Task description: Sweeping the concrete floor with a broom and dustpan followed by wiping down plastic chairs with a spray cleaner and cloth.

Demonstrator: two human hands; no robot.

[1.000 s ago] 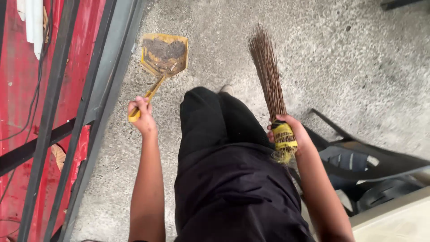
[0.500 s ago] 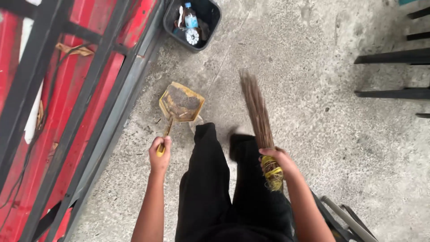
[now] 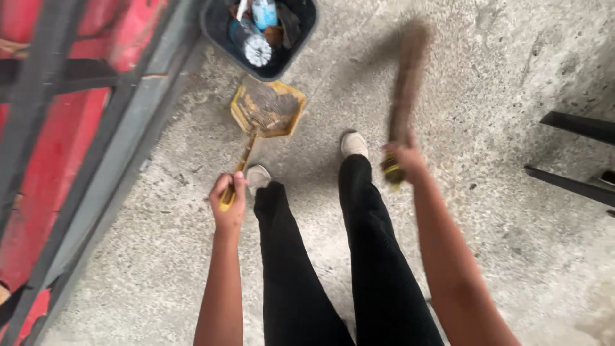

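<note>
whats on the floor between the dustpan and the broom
In the head view, only bare concrete floor lies between the yellow dustpan and the blurred broom; the light shoe sits lower, nearer the person.

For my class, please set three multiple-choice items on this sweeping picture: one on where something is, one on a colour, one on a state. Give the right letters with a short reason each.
1. Where is the bin?
A. Behind the person's heels
B. Just past the dustpan, by the red gate
C. Under the black frame on the right

2. What colour is the dustpan?
A. Blue
B. White
C. Yellow

3. What state is the dustpan in?
A. Loaded with dirt and sweepings
B. Wiped clean
C. Broken in two

Answers:
1 B: the bin sits at the top of the view, straight beyond the dustpan and close to the gate.
2 C: its rim and the handle in the left hand are yellow.
3 A: a brown-grey heap covers its tray. The right hand holds the broom, blurred.
</note>
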